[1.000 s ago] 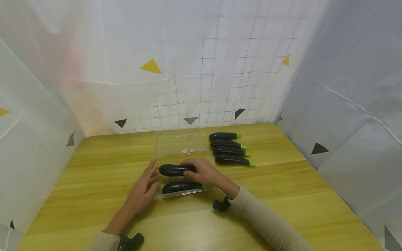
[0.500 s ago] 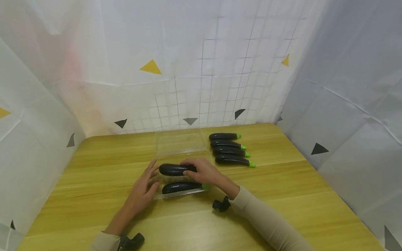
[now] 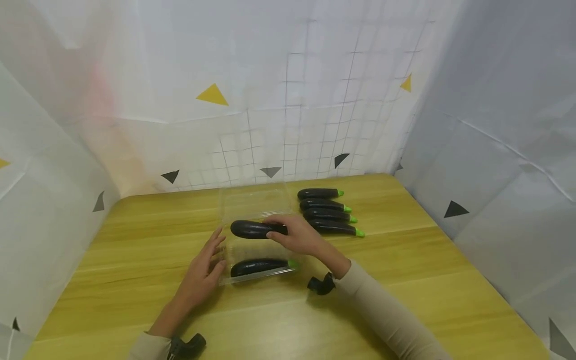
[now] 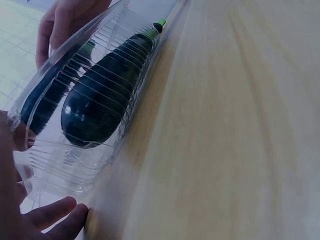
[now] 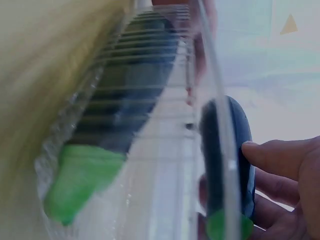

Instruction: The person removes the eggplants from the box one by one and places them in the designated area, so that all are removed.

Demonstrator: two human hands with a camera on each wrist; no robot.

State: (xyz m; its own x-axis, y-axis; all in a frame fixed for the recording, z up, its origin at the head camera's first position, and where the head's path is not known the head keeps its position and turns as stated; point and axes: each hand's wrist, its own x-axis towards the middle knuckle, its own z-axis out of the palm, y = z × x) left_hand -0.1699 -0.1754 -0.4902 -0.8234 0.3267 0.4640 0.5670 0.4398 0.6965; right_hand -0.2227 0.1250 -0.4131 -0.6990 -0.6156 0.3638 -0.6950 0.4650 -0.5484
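Observation:
My right hand (image 3: 294, 235) grips a dark eggplant (image 3: 249, 229) round its stem half, thumb on the near side. That eggplant is above the hinged clear plastic box (image 3: 257, 248), toward its back edge; in the right wrist view its green cap (image 5: 230, 225) shows behind the box wall. Another eggplant (image 3: 258, 267) lies along the box's near side, green stem to the right. My left hand (image 3: 200, 277) rests at the box's left end, fingers extended and spread. In the left wrist view its fingers (image 4: 50, 215) lie close to the box's end wall.
Several more eggplants (image 3: 333, 227) lie in a row to the right of the box, stems pointing right. The box's lid (image 3: 254, 202) lies folded back toward the rear wall. White sheets with triangles surround the wooden table (image 3: 405, 280) on the far side and both ends.
My right hand has moved the gripped eggplant up and away from me, widening the gap to the eggplant lying in the box. My left hand has stayed in place.

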